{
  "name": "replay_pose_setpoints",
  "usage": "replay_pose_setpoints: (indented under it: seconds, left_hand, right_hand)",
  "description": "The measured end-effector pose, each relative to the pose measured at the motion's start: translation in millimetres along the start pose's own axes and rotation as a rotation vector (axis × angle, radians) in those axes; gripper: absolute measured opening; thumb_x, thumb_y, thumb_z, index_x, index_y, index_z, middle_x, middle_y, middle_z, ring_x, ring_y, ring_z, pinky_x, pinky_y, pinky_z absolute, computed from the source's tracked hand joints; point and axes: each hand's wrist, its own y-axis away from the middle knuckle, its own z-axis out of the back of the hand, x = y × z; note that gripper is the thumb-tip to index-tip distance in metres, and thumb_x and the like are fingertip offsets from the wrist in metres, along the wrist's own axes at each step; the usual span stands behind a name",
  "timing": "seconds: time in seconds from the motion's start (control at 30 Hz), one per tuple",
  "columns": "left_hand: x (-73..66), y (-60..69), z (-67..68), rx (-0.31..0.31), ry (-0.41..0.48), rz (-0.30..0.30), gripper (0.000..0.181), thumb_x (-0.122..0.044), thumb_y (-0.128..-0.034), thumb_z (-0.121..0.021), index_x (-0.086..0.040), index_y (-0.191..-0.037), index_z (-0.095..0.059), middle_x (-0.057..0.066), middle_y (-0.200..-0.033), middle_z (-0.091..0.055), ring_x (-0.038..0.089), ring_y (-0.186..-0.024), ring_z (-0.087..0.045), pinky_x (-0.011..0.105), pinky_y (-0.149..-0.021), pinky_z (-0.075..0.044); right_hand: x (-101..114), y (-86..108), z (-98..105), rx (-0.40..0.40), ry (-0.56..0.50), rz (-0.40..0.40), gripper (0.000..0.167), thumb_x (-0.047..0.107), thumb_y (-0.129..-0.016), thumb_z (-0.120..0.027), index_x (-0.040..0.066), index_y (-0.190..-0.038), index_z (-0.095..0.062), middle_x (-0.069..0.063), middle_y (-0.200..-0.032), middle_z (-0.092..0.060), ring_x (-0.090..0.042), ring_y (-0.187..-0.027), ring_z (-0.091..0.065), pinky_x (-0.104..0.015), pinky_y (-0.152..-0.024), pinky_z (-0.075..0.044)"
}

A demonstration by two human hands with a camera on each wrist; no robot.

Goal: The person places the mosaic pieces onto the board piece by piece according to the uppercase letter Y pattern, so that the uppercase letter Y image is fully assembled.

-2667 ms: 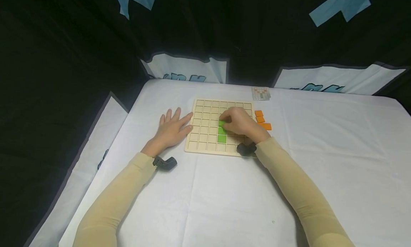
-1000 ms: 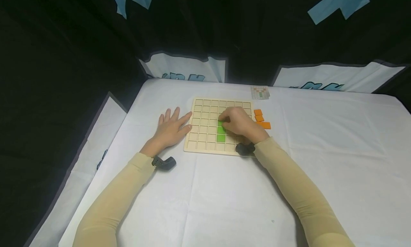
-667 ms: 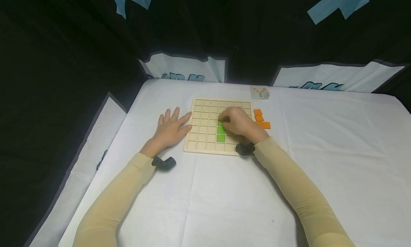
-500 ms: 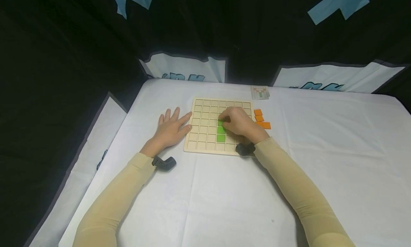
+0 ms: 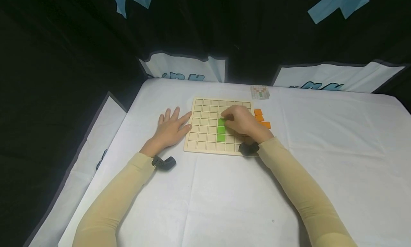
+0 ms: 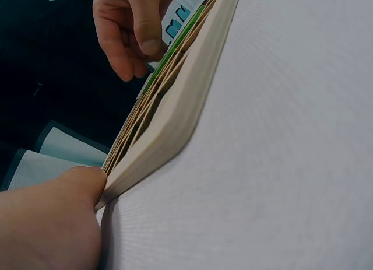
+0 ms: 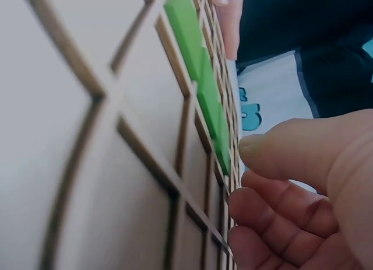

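Observation:
A pale wooden grid board [image 5: 201, 136] lies on the white-covered table. On it, a column of 3 green square tiles [image 5: 221, 130] sits in the cells, as the right wrist view [image 7: 185, 28] also shows. My left hand [image 5: 169, 130] rests with spread fingers at the board's left edge, its thumb and forefinger touching the rim. Over the board, just right of the farthest green tile, hovers my right hand [image 5: 241, 119]. Its fingers are loosely bent with nothing seen between them; the left wrist view shows its thumb [image 6: 147, 31] apart from the fingers.
Several orange tiles [image 5: 258, 112] lie beside the board's right edge, partly behind my right hand. A small card with a printed coloured grid [image 5: 260, 92] lies beyond the board's far right corner. Dark cloth hangs behind the table.
My right hand has come away from the farthest green tile, shifting slightly to the right, and more of that tile shows. My left hand stays in place.

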Motion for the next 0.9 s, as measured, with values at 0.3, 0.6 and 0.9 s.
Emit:
replay_pose_setpoints:
  seconds: [0.3, 0.6, 0.9]
  left_hand:
    - [0.1, -0.7, -0.7, 0.001, -0.005, -0.002, 0.062, -0.050, -0.1056, -0.037, -0.027, -0.162, -0.029, 0.022, -0.172, -0.005, 0.050, -0.157, 0.007, 0.067, -0.125, 0.004]
    - [2.1, -1.6, -1.0, -0.002, -0.009, -0.005, 0.062, -0.050, -0.1056, -0.037, -0.026, -0.162, -0.029, 0.023, -0.171, -0.005, 0.051, -0.156, 0.007, 0.067, -0.125, 0.005]
    - [3.8, -2.2, -3.3, -0.008, -0.006, -0.011, 0.062, -0.050, -0.1053, -0.037, -0.026, -0.162, -0.029, 0.023, -0.171, -0.006, 0.052, -0.156, 0.006, 0.068, -0.124, 0.004]
  right_hand:
    - [-10, 21.0, 22, -0.045, 0.015, -0.008, 0.037, 0.003, -0.089, -0.064, 0.000, -0.125, -0.071, -0.018, -0.123, -0.072, -0.028, -0.098, -0.065, -0.040, -0.087, -0.053]
    - [-32, 50.9, 42, -0.099, 0.060, -0.041, 0.036, 0.003, -0.088, -0.068, -0.003, -0.124, -0.071, -0.022, -0.113, -0.071, -0.030, -0.092, -0.063, -0.040, -0.082, -0.051]
    - [-55, 74.1, 55, -0.140, 0.097, -0.110, 0.033, 0.008, -0.088, -0.072, -0.004, -0.119, -0.073, -0.022, -0.113, -0.072, -0.029, -0.087, -0.061, -0.033, -0.073, -0.048]
